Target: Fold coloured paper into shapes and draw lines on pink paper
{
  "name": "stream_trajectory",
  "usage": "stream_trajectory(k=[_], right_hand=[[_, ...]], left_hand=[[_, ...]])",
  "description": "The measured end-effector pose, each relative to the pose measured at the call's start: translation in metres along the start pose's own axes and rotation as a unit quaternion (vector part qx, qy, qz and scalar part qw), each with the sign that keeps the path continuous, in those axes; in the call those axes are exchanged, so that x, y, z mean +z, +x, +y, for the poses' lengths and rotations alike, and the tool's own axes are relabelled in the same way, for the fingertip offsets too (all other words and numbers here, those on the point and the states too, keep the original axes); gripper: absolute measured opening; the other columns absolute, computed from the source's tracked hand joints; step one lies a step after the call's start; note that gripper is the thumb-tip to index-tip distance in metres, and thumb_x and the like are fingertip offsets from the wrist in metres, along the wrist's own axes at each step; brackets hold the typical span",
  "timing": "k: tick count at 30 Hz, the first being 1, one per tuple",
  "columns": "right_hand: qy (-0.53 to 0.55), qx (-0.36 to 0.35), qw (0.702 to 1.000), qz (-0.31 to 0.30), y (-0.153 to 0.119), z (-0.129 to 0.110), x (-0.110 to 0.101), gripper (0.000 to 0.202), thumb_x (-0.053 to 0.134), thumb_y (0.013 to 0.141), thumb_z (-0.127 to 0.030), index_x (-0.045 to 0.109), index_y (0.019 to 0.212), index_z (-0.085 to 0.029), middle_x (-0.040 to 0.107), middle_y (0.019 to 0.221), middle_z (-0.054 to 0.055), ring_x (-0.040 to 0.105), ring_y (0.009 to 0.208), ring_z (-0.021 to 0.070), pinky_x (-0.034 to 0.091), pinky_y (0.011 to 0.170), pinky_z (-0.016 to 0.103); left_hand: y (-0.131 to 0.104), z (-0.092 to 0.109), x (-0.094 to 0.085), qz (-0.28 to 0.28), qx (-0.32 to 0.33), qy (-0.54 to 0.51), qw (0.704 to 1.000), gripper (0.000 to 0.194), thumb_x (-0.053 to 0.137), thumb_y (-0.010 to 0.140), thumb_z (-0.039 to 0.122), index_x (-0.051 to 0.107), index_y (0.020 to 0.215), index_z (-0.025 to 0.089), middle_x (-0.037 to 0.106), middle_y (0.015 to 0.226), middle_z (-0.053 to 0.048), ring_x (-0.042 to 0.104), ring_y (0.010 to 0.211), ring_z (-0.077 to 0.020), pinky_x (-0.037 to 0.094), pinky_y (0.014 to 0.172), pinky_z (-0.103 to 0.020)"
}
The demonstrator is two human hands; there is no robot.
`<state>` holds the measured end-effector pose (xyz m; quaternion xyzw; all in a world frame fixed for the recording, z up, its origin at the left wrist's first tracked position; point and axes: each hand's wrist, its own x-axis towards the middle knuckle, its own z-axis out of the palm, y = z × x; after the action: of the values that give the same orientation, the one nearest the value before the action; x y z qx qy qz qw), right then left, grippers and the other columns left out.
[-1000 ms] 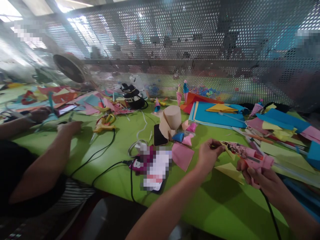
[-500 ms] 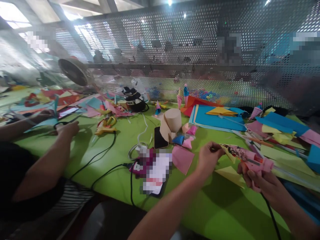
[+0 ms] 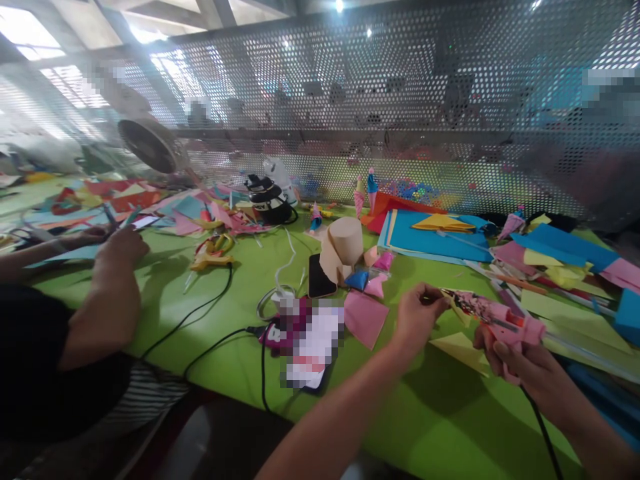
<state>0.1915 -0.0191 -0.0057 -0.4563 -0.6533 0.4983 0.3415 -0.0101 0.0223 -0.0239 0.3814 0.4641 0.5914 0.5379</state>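
Note:
My right hand (image 3: pixel 515 357) is wrapped round the handle of a pink glue gun (image 3: pixel 505 323) whose nozzle points left. Right at that nozzle, my left hand (image 3: pixel 423 310) pinches a small folded piece of yellow paper (image 3: pixel 459 310). Below the gun a pale yellow sheet (image 3: pixel 463 350) lies on the green table (image 3: pixel 415 427). A pink square of paper (image 3: pixel 366 319) is left of my left hand, with small blue and pink packets (image 3: pixel 357 279) just behind it.
A phone (image 3: pixel 315 350), a purple power strip (image 3: pixel 285 327) with cables and a paper roll (image 3: pixel 345 241) are centre. Blue sheets (image 3: pixel 435 237) and paper scraps cover the back right. A co-worker's arms (image 3: pixel 113 280) and a yellow glue gun (image 3: pixel 213 257) are left.
The co-worker's near hand has moved left and back, and the scissors held there have turned. My two hands, the yellow paper and the pink glue gun look almost unmoved.

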Motion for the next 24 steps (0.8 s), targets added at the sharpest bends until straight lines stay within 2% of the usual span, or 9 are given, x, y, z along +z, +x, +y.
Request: stream_trajectory(k=[9, 15, 20, 24], right_hand=[[-0.01, -0.008, 1.0, -0.011, 0.001, -0.001, -0.003, 0.041, 0.061, 0.092, -0.062, 0.068, 0.089, -0.022, 0.056, 0.064, 0.002, 0.051, 0.06, 0.0174, 0.043, 0.055, 0.03], [0.043, 0.01, 0.998, 0.042, -0.004, -0.013, 0.01, 0.037, 0.062, 0.092, -0.059, 0.067, 0.084, -0.023, 0.056, 0.066, 0.004, 0.049, 0.063, 0.0188, 0.039, 0.055, 0.033], [0.03, 0.015, 0.999, 0.041, -0.003, -0.012, 0.009, 0.039, 0.063, 0.091, -0.061, 0.068, 0.086, -0.022, 0.054, 0.064, 0.002, 0.049, 0.062, 0.0173, 0.04, 0.057, 0.032], [-0.009, -0.005, 1.0, 0.007, 0.0, -0.002, 0.0, 0.041, 0.059, 0.093, -0.061, 0.066, 0.083, -0.022, 0.055, 0.064, 0.002, 0.05, 0.06, 0.0164, 0.04, 0.054, 0.029]], left_hand=[[-0.001, 0.001, 0.0, 0.004, -0.007, -0.007, 1.0, 0.011, 0.077, 0.074, 0.015, 0.066, 0.077, 0.014, 0.066, 0.072, 0.0, 0.058, 0.064, -0.0096, 0.044, 0.063, -0.021], [0.0, 0.0, 0.001, -0.001, -0.008, -0.017, 1.0, 0.014, 0.079, 0.072, 0.017, 0.065, 0.076, 0.014, 0.065, 0.07, 0.0, 0.057, 0.064, -0.0091, 0.044, 0.062, -0.021], [0.0, -0.002, 0.0, -0.005, 0.004, -0.003, 1.0, 0.013, 0.078, 0.074, 0.018, 0.066, 0.078, 0.014, 0.066, 0.072, -0.001, 0.059, 0.065, -0.0101, 0.043, 0.061, -0.021], [0.001, -0.003, 0.0, 0.005, 0.01, -0.007, 1.0, 0.012, 0.077, 0.073, 0.015, 0.066, 0.077, 0.014, 0.067, 0.072, -0.001, 0.061, 0.066, -0.0109, 0.047, 0.065, -0.022]])
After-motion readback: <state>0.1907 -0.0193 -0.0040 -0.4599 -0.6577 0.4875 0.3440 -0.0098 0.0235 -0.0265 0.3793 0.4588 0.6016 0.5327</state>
